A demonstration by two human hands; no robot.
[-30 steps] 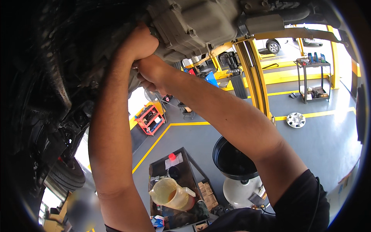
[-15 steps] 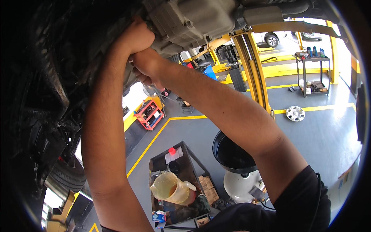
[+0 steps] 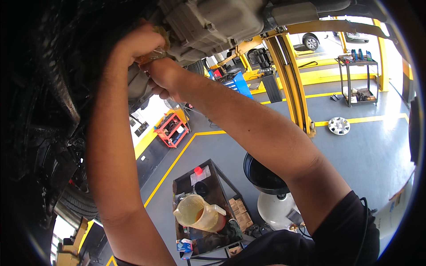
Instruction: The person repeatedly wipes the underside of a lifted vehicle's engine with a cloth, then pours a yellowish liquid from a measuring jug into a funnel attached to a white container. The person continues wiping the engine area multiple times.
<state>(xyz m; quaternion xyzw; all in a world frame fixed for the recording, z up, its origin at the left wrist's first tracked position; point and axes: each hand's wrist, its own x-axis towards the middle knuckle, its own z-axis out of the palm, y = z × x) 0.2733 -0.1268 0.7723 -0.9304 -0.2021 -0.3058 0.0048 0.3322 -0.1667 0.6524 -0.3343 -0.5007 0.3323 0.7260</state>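
Note:
Both my arms reach up to the underside of a raised car. My left hand (image 3: 138, 43) is a closed fist around a small clear, orange-tinted piece (image 3: 153, 55), pressed against the grey metal housing (image 3: 213, 22). Just below it, my right hand (image 3: 160, 83) curls its fingers against the same housing; what they hold is hidden. The dark underbody (image 3: 49, 88) fills the left side.
A yellow lift post (image 3: 290, 84) stands behind my right arm. Below are a black drain funnel (image 3: 262, 175) on a white tank (image 3: 275, 208), a tool cart (image 3: 213, 177) with a jug of amber fluid (image 3: 199, 213), a red cart (image 3: 171, 128), a hubcap (image 3: 339, 126) and a tyre (image 3: 77, 201).
Both hands stay at the same spot on the housing. The view has drifted slightly, so the hands sit a little further left in the picture.

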